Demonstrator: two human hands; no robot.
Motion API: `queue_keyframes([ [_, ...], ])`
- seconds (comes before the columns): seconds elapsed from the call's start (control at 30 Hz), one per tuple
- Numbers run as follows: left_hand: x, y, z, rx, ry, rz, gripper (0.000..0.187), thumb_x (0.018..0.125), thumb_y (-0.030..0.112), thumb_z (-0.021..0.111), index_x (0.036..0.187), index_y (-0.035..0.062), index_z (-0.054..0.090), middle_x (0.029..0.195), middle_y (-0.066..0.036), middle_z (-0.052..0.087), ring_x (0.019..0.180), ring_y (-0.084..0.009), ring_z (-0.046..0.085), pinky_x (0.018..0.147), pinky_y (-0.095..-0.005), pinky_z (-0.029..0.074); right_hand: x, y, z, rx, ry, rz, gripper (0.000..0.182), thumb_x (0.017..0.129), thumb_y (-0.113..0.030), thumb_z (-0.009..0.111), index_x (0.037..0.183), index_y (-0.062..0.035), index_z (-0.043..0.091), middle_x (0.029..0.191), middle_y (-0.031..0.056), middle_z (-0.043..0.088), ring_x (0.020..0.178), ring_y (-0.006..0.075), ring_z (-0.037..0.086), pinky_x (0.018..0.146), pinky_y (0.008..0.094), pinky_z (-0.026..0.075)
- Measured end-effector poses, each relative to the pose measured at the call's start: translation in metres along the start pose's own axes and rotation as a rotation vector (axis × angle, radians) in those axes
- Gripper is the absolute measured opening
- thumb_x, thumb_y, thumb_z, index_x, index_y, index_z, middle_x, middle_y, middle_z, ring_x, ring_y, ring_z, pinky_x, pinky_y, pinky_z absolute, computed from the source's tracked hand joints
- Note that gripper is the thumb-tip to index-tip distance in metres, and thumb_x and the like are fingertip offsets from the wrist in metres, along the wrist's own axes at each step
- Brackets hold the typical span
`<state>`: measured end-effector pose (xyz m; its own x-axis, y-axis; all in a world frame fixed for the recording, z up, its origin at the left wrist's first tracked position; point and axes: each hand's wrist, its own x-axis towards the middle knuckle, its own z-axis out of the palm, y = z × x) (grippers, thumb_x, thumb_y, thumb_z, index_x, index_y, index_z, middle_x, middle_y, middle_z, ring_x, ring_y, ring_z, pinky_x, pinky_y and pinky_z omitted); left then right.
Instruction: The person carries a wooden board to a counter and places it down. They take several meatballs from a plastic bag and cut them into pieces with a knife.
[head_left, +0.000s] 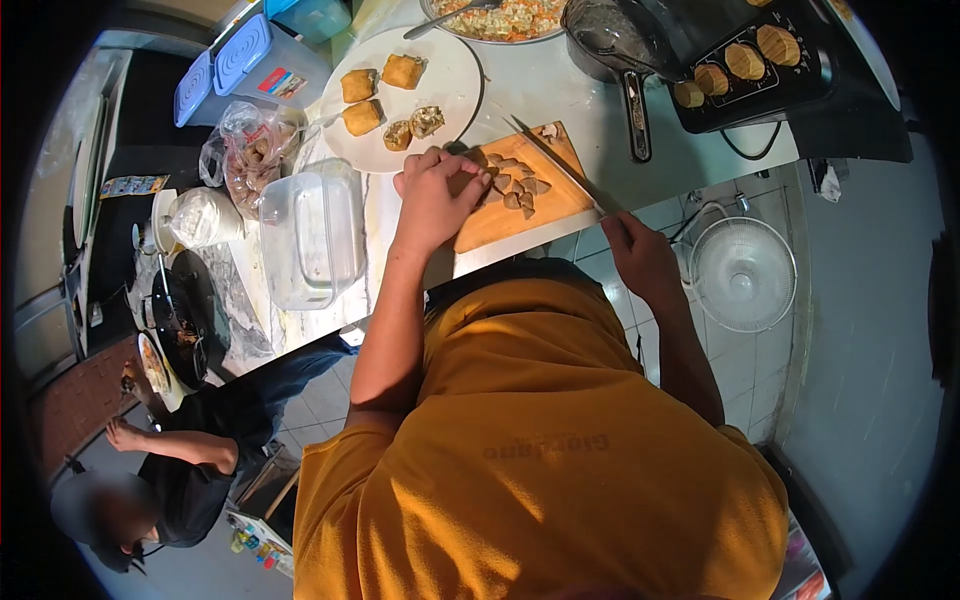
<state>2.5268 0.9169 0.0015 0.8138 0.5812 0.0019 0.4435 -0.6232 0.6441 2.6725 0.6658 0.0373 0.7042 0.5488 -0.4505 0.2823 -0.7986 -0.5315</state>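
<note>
An orange cutting board (490, 228) lies at the counter's edge, with several brown cut pieces (520, 185) on it. My right hand (640, 255) is closed round the handle of a knife (555, 160), whose blade slants up and left over the board's right part. At the board's left side is my left hand (440, 195), its fingers bent and bunched near the brown pieces; what they hold, if anything, is hidden. Just behind that hand, a white plate (350, 80) carries several golden fried pieces (403, 71), two with filling showing.
Left of my arm sits a clear plastic container (312, 240), near bagged items (250, 160) and blue-lidded boxes (270, 65). A black pan (615, 45) and a black stove (750, 70) stand at the back right. Another person (190, 450) is at lower left.
</note>
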Motion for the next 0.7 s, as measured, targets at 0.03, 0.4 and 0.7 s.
queue_keyframes([
  [0.03,0.000,0.001,0.000,0.003,-0.006,-0.001,0.020,0.080,0.029,0.075,0.092,0.0133,0.073,0.097,-0.007,0.060,0.099,-0.0287,0.050,0.088,-0.0396,0.033,0.000,-0.001,-0.001,-0.001,-0.017,0.025,0.039,0.098,-0.047,0.051,0.103,-0.0100,0.065,0.070,0.0134,0.065,0.072,0.0361,0.066,0.065,0.0434,0.049],
  [0.4,-0.002,0.030,0.026,0.077,-0.024,0.235,0.020,0.077,0.020,0.076,0.097,0.0192,0.075,0.105,-0.002,0.054,0.106,-0.0246,0.047,0.089,-0.0396,0.032,-0.003,0.013,0.001,0.073,0.023,0.028,0.040,0.098,-0.046,0.051,0.106,-0.0094,0.065,0.070,0.0123,0.065,0.071,0.0335,0.066,0.066,0.0412,0.049],
  [0.7,0.007,0.040,0.030,0.233,-0.058,0.327,0.018,0.072,0.016,0.077,0.090,0.0184,0.078,0.103,0.001,0.055,0.106,-0.0227,0.047,0.090,-0.0387,0.033,-0.009,0.017,-0.002,0.110,0.011,0.041,0.039,0.098,-0.046,0.052,0.100,-0.0083,0.064,0.071,0.0112,0.065,0.071,0.0321,0.066,0.067,0.0397,0.049],
])
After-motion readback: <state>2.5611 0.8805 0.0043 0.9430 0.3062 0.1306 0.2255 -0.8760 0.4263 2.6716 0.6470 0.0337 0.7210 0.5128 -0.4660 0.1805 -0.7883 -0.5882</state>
